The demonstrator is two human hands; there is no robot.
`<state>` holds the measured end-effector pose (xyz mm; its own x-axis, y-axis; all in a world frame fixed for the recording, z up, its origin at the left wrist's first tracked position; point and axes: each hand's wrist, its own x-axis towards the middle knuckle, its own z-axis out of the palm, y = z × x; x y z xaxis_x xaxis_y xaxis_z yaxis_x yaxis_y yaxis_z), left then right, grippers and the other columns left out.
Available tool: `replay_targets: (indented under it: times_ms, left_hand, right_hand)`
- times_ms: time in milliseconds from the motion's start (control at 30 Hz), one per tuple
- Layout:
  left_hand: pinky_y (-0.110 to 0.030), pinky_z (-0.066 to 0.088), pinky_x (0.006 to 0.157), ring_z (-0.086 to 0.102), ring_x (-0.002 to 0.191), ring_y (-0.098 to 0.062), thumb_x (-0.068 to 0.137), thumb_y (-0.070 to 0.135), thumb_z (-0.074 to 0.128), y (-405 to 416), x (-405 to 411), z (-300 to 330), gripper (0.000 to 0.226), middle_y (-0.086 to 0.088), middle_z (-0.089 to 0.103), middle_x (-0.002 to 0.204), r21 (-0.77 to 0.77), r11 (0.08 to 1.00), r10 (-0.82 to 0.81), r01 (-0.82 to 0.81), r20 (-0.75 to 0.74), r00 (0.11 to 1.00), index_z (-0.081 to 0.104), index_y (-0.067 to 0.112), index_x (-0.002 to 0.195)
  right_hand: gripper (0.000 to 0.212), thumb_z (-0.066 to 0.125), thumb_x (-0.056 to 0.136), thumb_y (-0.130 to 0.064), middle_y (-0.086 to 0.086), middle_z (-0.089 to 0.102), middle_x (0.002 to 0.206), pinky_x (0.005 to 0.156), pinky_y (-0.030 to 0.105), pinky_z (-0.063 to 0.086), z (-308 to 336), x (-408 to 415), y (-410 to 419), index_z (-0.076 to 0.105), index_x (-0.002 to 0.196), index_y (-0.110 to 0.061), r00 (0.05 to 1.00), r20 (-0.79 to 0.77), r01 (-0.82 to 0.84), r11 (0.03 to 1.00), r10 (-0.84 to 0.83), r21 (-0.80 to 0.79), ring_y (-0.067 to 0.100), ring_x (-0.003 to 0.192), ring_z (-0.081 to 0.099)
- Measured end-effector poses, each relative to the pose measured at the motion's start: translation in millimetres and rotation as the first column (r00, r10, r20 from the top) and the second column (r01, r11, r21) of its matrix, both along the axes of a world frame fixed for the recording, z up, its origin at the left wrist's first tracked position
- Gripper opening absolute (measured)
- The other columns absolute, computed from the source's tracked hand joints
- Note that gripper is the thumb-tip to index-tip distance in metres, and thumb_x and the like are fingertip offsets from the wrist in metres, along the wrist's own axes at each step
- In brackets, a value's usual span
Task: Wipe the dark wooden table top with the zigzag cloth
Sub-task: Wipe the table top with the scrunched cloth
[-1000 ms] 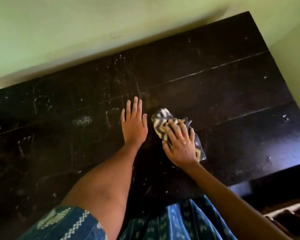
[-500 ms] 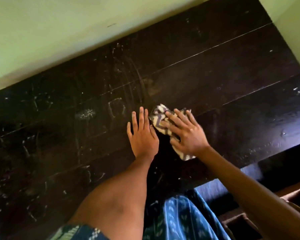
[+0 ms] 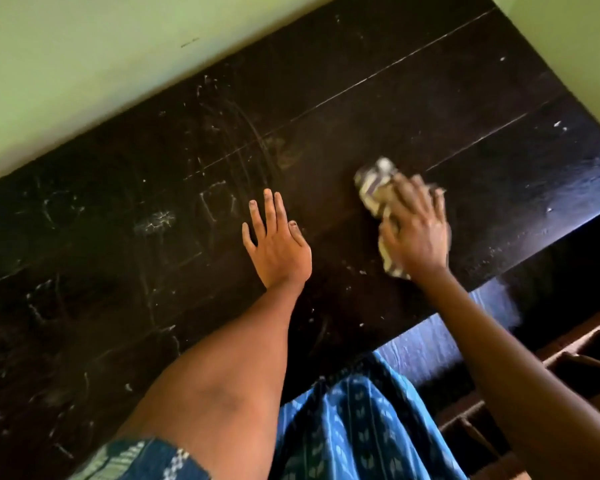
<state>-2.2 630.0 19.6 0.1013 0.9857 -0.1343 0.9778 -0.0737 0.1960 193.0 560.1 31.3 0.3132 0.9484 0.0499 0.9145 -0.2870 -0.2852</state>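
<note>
The dark wooden table top (image 3: pixel 413 109) fills most of the head view, with pale scratches and dust marks on its left half. My right hand (image 3: pixel 418 230) presses the crumpled zigzag cloth (image 3: pixel 373 185) flat on the wood right of centre; the cloth shows above my fingers and below my wrist, its middle hidden under my palm. My left hand (image 3: pixel 278 244) lies flat on the table with its fingers spread, a hand's width left of the cloth, holding nothing.
A light green wall (image 3: pixel 118 64) runs along the table's far edge and turns a corner at the upper right. The near table edge runs diagonally at the right, with dark wooden furniture (image 3: pixel 568 358) below it. My blue patterned clothing (image 3: pixel 361 427) is at the bottom.
My right hand has slid the cloth to the right, away from my left hand, opening a gap between them. My left hand stays planted.
</note>
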Motion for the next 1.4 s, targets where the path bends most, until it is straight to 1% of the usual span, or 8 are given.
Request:
replay_targets:
  times_ms: [133, 367, 533, 767, 967, 1167, 1300, 1400]
  left_hand:
    - [-0.045, 0.007, 0.118, -0.001, 0.149, -0.019, 0.101, 0.033, 0.020, -3.4, -2.1, -2.1, 0.054, 0.007, 0.002, 0.161, 0.029, 1.000, -0.010, 0.011, -0.023, 1.000, 0.007, 0.023, 0.152]
    - [-0.043, 0.014, 0.120, 0.006, 0.148, -0.019, 0.102, 0.033, 0.023, -28.0, -42.3, -0.2, 0.052, 0.005, 0.009, 0.161, -0.004, 0.980, -0.198, 0.198, 0.011, 0.980, 0.014, 0.022, 0.152]
    - [-0.040, 0.015, 0.117, 0.015, 0.147, -0.019, 0.099, 0.034, 0.018, -85.3, -73.4, 0.6, 0.053, 0.002, 0.016, 0.160, 0.030, 0.999, -0.037, 0.035, 0.056, 0.998, 0.020, 0.021, 0.151]
    - [-0.043, 0.018, 0.117, 0.019, 0.146, -0.023, 0.100, 0.025, 0.032, -63.4, -90.4, 9.0, 0.050, -0.002, 0.023, 0.157, 0.005, 0.961, 0.272, -0.278, 0.196, 0.942, 0.026, 0.016, 0.149]
    - [-0.045, 0.009, 0.118, 0.010, 0.148, -0.023, 0.101, 0.030, 0.029, 23.1, -120.7, -2.9, 0.050, 0.000, 0.019, 0.159, 0.031, 0.955, 0.293, -0.296, 0.076, 0.953, 0.023, 0.018, 0.149]
    - [-0.047, 0.012, 0.117, 0.013, 0.147, -0.023, 0.100, 0.033, 0.030, 99.8, -141.8, -8.6, 0.051, 0.001, 0.019, 0.159, 0.088, 0.948, 0.302, -0.305, 0.042, 0.952, 0.026, 0.019, 0.149]
    - [-0.047, 0.008, 0.119, 0.007, 0.148, -0.023, 0.101, 0.034, 0.025, 149.4, -157.0, -12.4, 0.053, 0.001, 0.013, 0.160, 0.094, 0.939, 0.330, -0.330, 0.016, 0.944, 0.018, 0.018, 0.151]
    - [-0.048, 0.006, 0.119, 0.003, 0.148, -0.023, 0.101, 0.035, 0.023, 174.2, -161.2, -11.1, 0.055, 0.001, 0.008, 0.161, 0.093, 0.946, 0.316, -0.312, -0.025, 0.949, 0.013, 0.018, 0.152]
  right_hand:
    - [0.065, 0.036, 0.083, -0.036, 0.009, 0.027, 0.156, 0.116, 0.051, 0.010, 7.4, 3.4, 61.3, 0.037, 0.146, -0.019, 0.884, -0.050, 0.459, 0.883, -0.465, -0.094, 0.030, 0.145, 0.018]
    - [0.060, 0.045, 0.078, -0.035, 0.004, 0.041, 0.149, 0.114, 0.048, 0.021, -0.3, -29.1, -77.3, 0.051, 0.137, -0.025, 0.870, 0.046, -0.487, 0.871, 0.490, -0.063, 0.028, 0.139, 0.035]
    - [0.063, 0.043, 0.080, -0.033, 0.013, 0.037, 0.150, 0.112, 0.054, 0.017, 10.0, -63.4, -6.3, 0.046, 0.140, -0.015, 0.956, -0.051, 0.285, 0.955, -0.290, -0.084, 0.037, 0.141, 0.026]
    - [0.060, 0.046, 0.076, -0.038, 0.003, 0.045, 0.146, 0.112, 0.051, 0.026, -5.6, -100.5, -43.6, 0.053, 0.135, -0.026, 0.794, 0.000, -0.608, 0.793, 0.608, -0.045, 0.029, 0.136, 0.039]
    - [0.061, 0.035, 0.091, -0.036, 0.008, 0.017, 0.158, 0.116, 0.053, 0.007, 8.5, -89.1, 97.5, 0.027, 0.149, -0.019, 0.988, -0.018, 0.151, 0.978, -0.155, -0.143, 0.033, 0.145, 0.010]
    - [0.058, 0.038, 0.084, -0.037, 0.003, 0.037, 0.151, 0.116, 0.050, 0.013, -8.5, -117.5, 121.3, 0.045, 0.141, -0.026, 0.478, 0.038, -0.873, 0.480, 0.877, -0.088, 0.025, 0.142, 0.027]
    - [0.054, 0.035, 0.088, -0.036, 0.009, 0.040, 0.149, 0.113, 0.056, 0.020, -3.6, -82.0, 249.1, 0.049, 0.138, -0.023, 0.953, 0.012, -0.304, 0.953, 0.304, -0.001, 0.033, 0.138, 0.034]
    - [0.058, 0.033, 0.091, -0.038, 0.007, 0.022, 0.157, 0.115, 0.048, 0.008, 2.0, -131.6, 270.1, 0.032, 0.148, -0.023, 0.997, 0.023, -0.074, 0.991, 0.077, -0.110, 0.031, 0.144, 0.017]
